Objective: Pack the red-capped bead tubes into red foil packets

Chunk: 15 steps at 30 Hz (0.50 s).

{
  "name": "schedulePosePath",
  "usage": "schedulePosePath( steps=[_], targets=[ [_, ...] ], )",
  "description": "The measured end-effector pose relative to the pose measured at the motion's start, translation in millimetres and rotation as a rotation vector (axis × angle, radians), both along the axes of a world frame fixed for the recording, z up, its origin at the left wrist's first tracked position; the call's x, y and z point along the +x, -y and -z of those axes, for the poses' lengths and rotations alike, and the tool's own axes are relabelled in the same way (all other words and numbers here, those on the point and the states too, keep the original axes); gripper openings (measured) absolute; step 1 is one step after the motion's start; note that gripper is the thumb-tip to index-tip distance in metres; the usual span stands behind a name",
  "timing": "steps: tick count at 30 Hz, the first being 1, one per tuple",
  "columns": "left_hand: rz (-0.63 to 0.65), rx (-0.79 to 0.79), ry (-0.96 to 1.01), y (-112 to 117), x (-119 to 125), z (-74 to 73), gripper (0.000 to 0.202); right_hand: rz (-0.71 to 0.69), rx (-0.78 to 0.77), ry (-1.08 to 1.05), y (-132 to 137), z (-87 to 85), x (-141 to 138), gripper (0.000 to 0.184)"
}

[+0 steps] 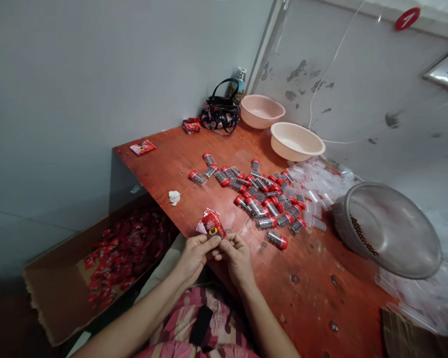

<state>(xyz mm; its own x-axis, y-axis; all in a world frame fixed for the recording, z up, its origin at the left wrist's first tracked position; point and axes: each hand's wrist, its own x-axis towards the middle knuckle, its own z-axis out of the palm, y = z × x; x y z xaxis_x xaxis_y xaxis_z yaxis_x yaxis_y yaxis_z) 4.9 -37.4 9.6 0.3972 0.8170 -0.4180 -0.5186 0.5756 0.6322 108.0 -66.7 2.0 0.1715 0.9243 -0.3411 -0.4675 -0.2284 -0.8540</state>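
Observation:
Near the front edge of the red-brown table (306,308), a small red printed packet (211,222) stands tilted up from my fingers. My left hand (198,254) pinches its lower edge between thumb and forefinger. Right beside it, my right hand (238,256) is closed, thumb against forefinger, at the packet's lower right corner. Fingers cover that lower part, so any fine detail there is hidden. Beyond my right hand lie several clear tubes (261,204) with red caps and dark contents. The closest capped tube (277,240) lies on its side.
A metal basin (403,233) with brown balls stands at right, near piles of clear empty tubes (321,179). Farther back are two plastic basins (297,141), a flowered handbag (220,114) and a flask (239,82). A cardboard box (56,293) of red packets sits lower left.

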Motion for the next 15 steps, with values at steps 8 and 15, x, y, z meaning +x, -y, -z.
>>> schedulePosePath(
  steps=[8, 15],
  targets=[
    [-0.371, -0.005, -0.021, 7, -51, -3.2, 0.025, -0.104, 0.048, 0.076, -7, -2.3, 5, 0.017],
    [-0.264, 0.558, -0.745, -13, -46, 15.6, 0.04, -0.112, 0.047, 0.194, -9, -3.4, 14, 0.022]
  ],
)
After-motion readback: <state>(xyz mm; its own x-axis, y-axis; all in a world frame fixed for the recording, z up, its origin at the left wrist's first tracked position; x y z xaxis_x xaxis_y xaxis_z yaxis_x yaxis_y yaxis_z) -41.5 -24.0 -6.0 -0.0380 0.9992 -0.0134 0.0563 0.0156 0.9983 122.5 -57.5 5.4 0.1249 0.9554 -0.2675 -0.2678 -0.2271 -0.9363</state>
